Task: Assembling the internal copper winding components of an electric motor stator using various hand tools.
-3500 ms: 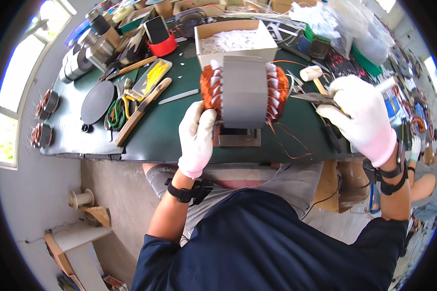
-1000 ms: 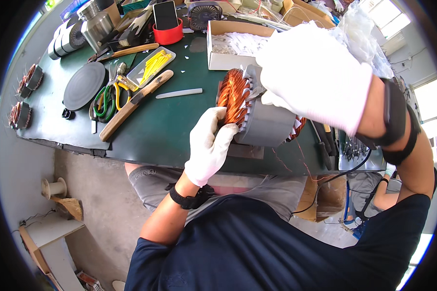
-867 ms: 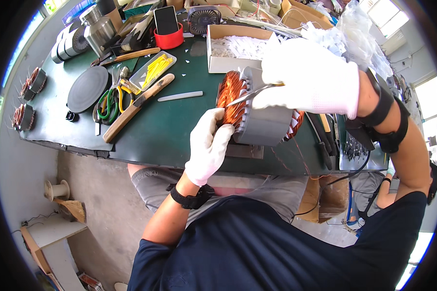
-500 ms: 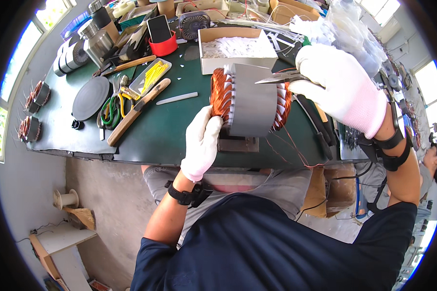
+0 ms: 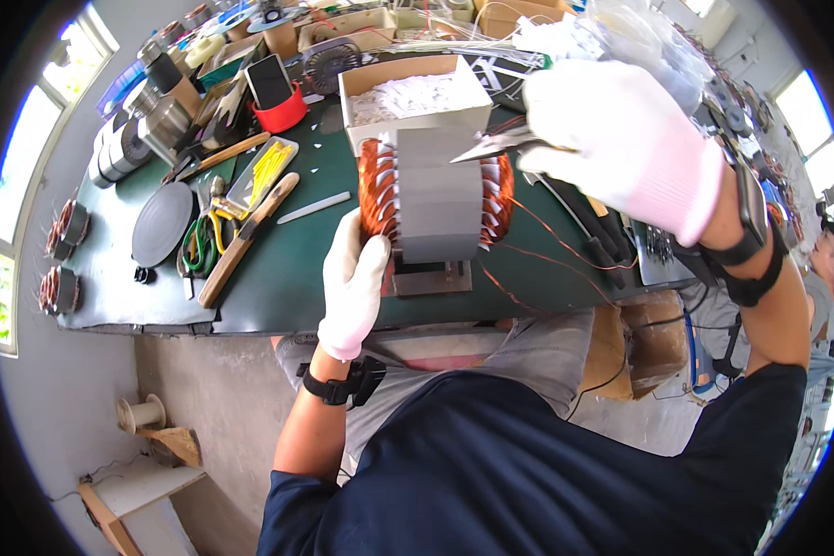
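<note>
A motor stator (image 5: 440, 199) with a grey core, copper windings and white insulation slips lies on its side upon a small metal stand (image 5: 433, 281). My gloved left hand (image 5: 353, 283) rests against the copper coil at its left end, thumb apart from the fingers. In my gloved right hand (image 5: 612, 139) is a pair of slim pointed scissors (image 5: 489, 145), closed around by the fingers. Their tips reach over the core's upper right side; the handles are hidden in the glove. Loose copper wires (image 5: 551, 222) trail from the stator's right end.
Behind the stator stands a white box (image 5: 463, 104) of paper slips. To the left lie a white stick (image 5: 314, 208), a wooden-handled tool (image 5: 248, 243), green-handled scissors (image 5: 197, 246), a tray of yellow pieces (image 5: 265, 176) and a grey disc (image 5: 164, 222). Dark-handled tools (image 5: 588, 236) lie right.
The stator and both hands appear further left, along with the rest of the bench in view. My left thumb sits further from the fingers. The scissors remain in my right hand above the core.
</note>
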A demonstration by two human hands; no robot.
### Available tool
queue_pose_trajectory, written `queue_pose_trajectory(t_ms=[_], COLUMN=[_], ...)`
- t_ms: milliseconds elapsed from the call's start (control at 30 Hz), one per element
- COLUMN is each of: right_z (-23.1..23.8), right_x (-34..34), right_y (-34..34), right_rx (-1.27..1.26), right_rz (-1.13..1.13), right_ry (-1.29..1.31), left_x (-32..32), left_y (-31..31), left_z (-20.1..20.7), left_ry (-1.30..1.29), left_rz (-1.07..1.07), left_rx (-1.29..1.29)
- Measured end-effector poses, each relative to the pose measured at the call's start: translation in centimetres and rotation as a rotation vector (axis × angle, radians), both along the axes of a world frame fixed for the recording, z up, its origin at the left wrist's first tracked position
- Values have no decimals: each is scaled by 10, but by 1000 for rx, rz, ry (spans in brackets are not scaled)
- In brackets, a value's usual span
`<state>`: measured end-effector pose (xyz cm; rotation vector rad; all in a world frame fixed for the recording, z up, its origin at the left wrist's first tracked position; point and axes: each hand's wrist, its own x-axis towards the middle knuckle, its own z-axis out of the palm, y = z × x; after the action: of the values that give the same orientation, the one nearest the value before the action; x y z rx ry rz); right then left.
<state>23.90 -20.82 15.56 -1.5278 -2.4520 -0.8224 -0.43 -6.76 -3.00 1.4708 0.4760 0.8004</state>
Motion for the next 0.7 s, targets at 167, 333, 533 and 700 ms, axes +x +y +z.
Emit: queue_pose_trajectory(t_ms=[167, 333, 533, 700], right_z=[10, 11, 21, 24], right_x=[-28, -43, -77, -93], right_y=[35, 64, 85, 97], right_rx=[-46, -129, -205, -361], right_rz=[-96, -45, -14, -156], right_ry=[-109, -195, -310, -377], left_x=[-3, -2, -2, -2], left_y=[7, 11, 13, 16], left_z=[-12, -19, -19, -26], left_ry=[-1, 15, -10, -92], left_rz=[15, -1, 9, -7], left_rx=[-48, 90, 25, 49])
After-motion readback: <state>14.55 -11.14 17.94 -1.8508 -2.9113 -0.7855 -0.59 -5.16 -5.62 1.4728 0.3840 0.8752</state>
